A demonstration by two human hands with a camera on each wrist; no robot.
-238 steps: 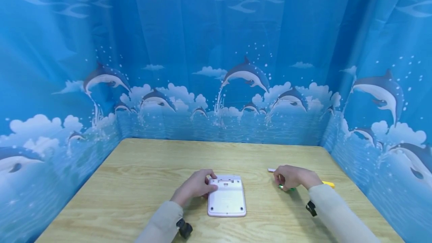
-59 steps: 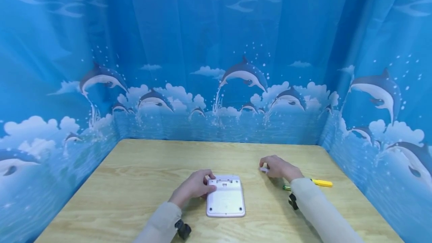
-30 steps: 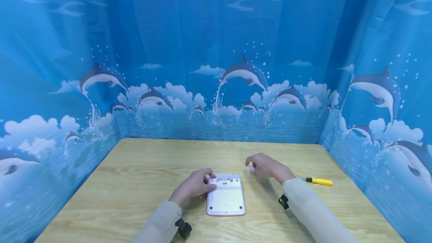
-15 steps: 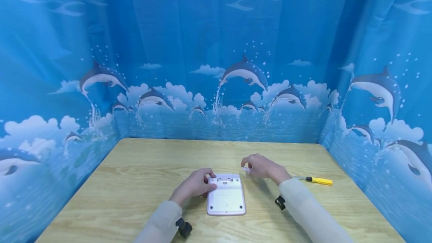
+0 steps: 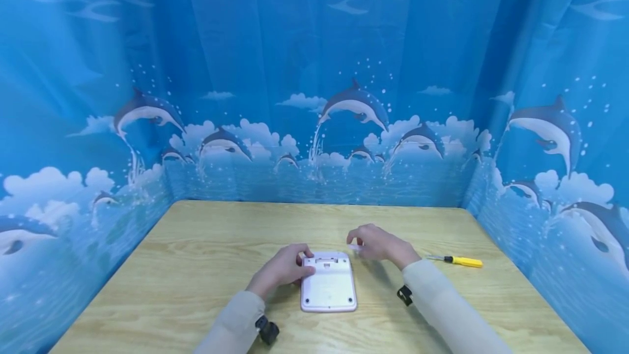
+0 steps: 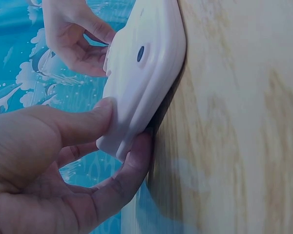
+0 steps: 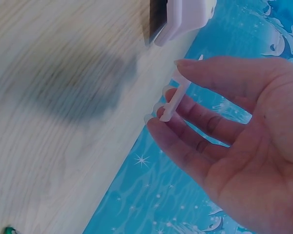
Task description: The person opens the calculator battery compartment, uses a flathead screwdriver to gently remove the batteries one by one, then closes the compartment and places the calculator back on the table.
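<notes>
A white calculator (image 5: 328, 288) lies back side up on the table, its battery slot showing at the far end. My left hand (image 5: 281, 272) grips its far left corner, thumb on the back and fingers curled under the edge, as the left wrist view shows. Just beyond the far right corner, my right hand (image 5: 377, 242) pinches a small white battery cover (image 7: 178, 100) between thumb and fingers. The cover is held above the table, apart from the calculator (image 7: 185, 19). Inside the slot, details are too small to tell.
To the right of my right hand lies a screwdriver (image 5: 463, 261) with a yellow handle. A bit of a green object (image 7: 9, 230) shows at the corner of the right wrist view. Blue dolphin-print curtains (image 5: 314, 124) stand round the wooden table (image 5: 221, 228).
My right hand left the green object, picked up the white cover and carried it left toward the calculator. The screwdriver came into fuller view. My left hand kept its grip.
</notes>
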